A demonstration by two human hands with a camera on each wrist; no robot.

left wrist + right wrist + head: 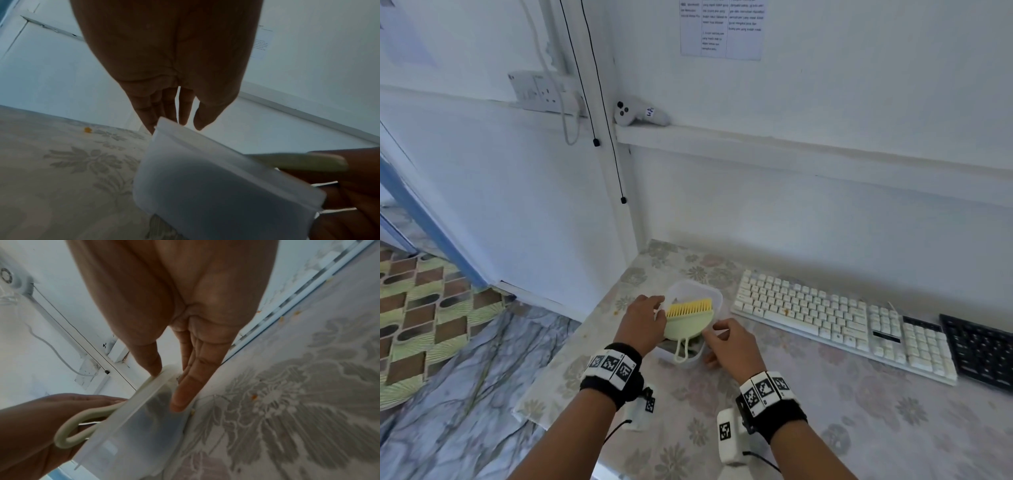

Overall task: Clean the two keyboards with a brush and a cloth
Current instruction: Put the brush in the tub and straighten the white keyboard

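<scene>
We noted left hand (645, 320) gripping brush (690, 320), right hand (729, 337) fingers (183, 395) straight against tub (714, 298); tub might tip.

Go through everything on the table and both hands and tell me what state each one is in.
Brush: lying across the container's rim.
Plastic container: open, no lid.
White keyboard: flat, untouched.
Black keyboard: flat, untouched.
Left hand: at the brush's edge.
Right hand: fingers straight against the container.

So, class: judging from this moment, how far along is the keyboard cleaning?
Barely begun. Done: nothing that shows. In hand: the left hand and right hand are at the translucent container where the yellow-bristled brush lies. Left: the white keyboard and black keyboard lie untouched; no cloth is visible.
</scene>
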